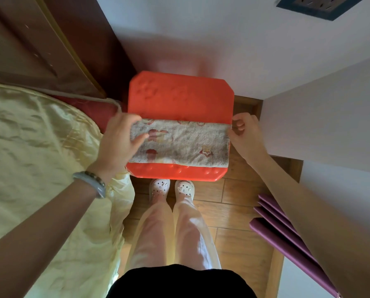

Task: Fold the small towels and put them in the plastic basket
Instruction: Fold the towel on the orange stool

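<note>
Your left hand lay flat on the left end of the small towel, fingers spread over its top edge and thumb pressing down on the cloth, pinning it rather than gripping it. Your right hand pinched the right end of the towel between thumb and curled fingers, just at the edge of the red surface. The towel was beige terry with faded red and yellow figures, already folded into a long band, and it stretched from side to side across the near half of the red plastic stool; the far half of that bumpy top showed bare. A grey bracelet sat on your left wrist. No plastic basket could be made out from the head camera, so I cannot tell where it stood or what it held. Just below the stool were your white clogs on the wooden floor, with pale trousers above them. To your left lay a bed with a pale yellow satin cover, touching the stool's corner, and behind it a dark wooden headboard. To your right, near your forearm, purple folded panels leaned against the white wall.
</note>
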Motion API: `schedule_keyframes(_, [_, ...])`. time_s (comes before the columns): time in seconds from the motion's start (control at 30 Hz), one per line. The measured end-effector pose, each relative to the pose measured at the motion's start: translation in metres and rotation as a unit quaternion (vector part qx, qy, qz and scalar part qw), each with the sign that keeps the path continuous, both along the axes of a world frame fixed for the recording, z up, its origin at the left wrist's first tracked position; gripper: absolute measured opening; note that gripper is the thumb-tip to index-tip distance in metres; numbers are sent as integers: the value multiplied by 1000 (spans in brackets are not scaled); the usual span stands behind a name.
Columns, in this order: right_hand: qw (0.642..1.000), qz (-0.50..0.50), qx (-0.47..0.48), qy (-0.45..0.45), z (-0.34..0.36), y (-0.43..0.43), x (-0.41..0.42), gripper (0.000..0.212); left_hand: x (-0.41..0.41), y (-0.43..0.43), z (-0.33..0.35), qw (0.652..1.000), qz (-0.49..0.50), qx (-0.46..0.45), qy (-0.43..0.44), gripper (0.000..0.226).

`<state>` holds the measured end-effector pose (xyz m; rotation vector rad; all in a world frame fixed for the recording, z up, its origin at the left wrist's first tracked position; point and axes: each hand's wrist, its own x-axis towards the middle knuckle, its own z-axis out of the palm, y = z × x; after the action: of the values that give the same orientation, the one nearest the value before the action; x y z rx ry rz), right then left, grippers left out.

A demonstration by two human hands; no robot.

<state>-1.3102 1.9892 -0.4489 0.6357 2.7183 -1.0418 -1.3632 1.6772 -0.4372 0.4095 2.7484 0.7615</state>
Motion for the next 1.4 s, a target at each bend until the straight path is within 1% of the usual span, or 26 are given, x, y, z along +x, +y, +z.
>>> schedule_keyframes(0.07, [999, 33, 12, 8, 1, -1, 14, 24, 21, 7, 3, 995, -96, -6, 9, 31])
schedule_keyframes(0.13, [997, 71, 24, 5, 0, -2, 28, 24, 41, 14, 0, 988, -152, -18, 18, 28])
schedule_keyframes(0.2, [989, 137, 48, 28, -3, -4, 41, 22, 55, 17, -6, 985, -167, -44, 15, 32])
schedule_keyframes(0.27, [969, 232, 75, 44, -5, -6, 53, 23, 64, 13, -11, 983, -166, -79, 30, 36])
schedule_keyframes(0.37, [927, 351, 132, 11, -4, -8, 63, 35, 70, 1, -16, 980, -149, -114, 62, 39])
schedule_keyframes(0.47, [899, 402, 173, 0, -4, -5, 61, 35, 65, -9, -20, 975, -155, -136, 82, 39])
schedule_keyframes(0.6, [877, 442, 188, 14, -3, -3, 54, 28, 50, -15, -24, 957, -220, -164, 95, 32])
schedule_keyframes(0.8, [872, 452, 187, 9, -2, -25, 62, 24, 12, -13, -17, 937, -267, -188, 126, 18])
schedule_keyframes(0.83, [877, 445, 182, 6, -3, -32, 65, 22, 4, -11, -16, 934, -271, -190, 136, 17])
schedule_keyframes(0.9, [888, 427, 171, -4, -6, -50, 72, 13, -13, -9, -16, 926, -278, -194, 164, 16])
schedule_keyframes(0.93, [897, 413, 159, -13, -7, -61, 75, 14, -22, -7, -16, 922, -283, -199, 177, 15])
schedule_keyframes(1.0, [918, 378, 110, -37, -8, -84, 82, 25, -39, -2, -16, 914, -290, -210, 193, 13])
schedule_keyframes(1.07, [935, 345, 54, -57, -7, -107, 84, 26, -52, 2, -16, 916, -280, -212, 194, 12])
schedule_keyframes(1.13, [945, 317, 3, -74, -4, -125, 83, 27, -59, 5, -17, 933, -237, -200, 184, 11])
schedule_keyframes(1.23, [950, 287, -74, -99, 2, -137, 80, 23, -55, 4, -21, 970, -114, -151, 154, 18])
schedule_keyframes(1.3, [951, 267, -97, -121, 2, -129, 72, 23, -41, 2, -23, 985, -18, -119, 124, 28])
schedule_keyframes(1.33, [957, 244, -102, -117, 2, -122, 66, 24, -33, 1, -23, 989, 27, -98, 106, 31])
schedule_keyframes(1.4, [977, 165, -96, -92, 4, -105, 47, 23, -14, 1, -23, 991, 108, -44, 60, 31])
